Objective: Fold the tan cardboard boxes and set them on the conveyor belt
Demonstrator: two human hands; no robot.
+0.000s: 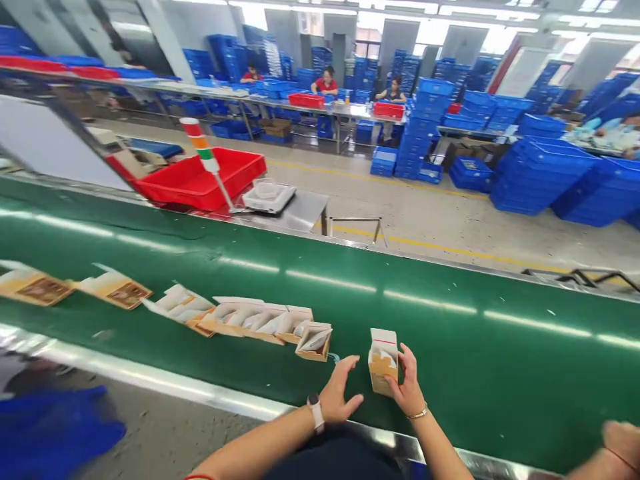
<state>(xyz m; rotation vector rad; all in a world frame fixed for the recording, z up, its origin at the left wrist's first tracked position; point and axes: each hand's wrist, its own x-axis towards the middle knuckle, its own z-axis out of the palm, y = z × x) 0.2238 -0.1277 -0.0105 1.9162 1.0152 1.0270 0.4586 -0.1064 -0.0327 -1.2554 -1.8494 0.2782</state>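
Green belt fills the head view's front. On it, the right hand pinches an open box by its side; the left hand is spread, holding nothing. If the pinch is weak, the box could tip and spill. A wide left swing might bump the nearest box in the row.

"What surface is recorded?"
"A green belt, bordered by metal rails and streaked with reflected light."
"And its load?"
"A line of open cartons is carried on the left; one open box is noted apart, farther right."
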